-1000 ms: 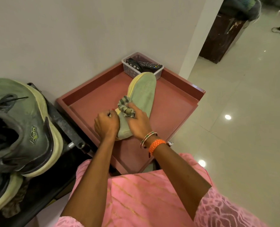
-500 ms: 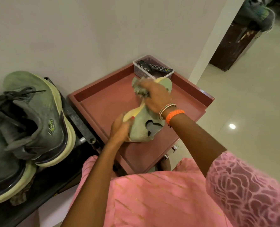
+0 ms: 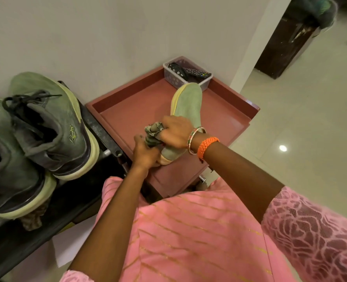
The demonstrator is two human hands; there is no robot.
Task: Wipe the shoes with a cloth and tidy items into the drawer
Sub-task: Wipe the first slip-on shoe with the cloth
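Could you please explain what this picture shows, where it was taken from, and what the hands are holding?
No machine here: a person wears a camera on the head, looking down at their own hands. The left hand grips the heel end of a pale green shoe, which rests on a reddish tray-like top. The right hand, with bangles at the wrist, holds a bunched cloth against the shoe. At the tray's far corner stands a clear box with remote controls. To the left, two more green shoes lie on a dark shelf.
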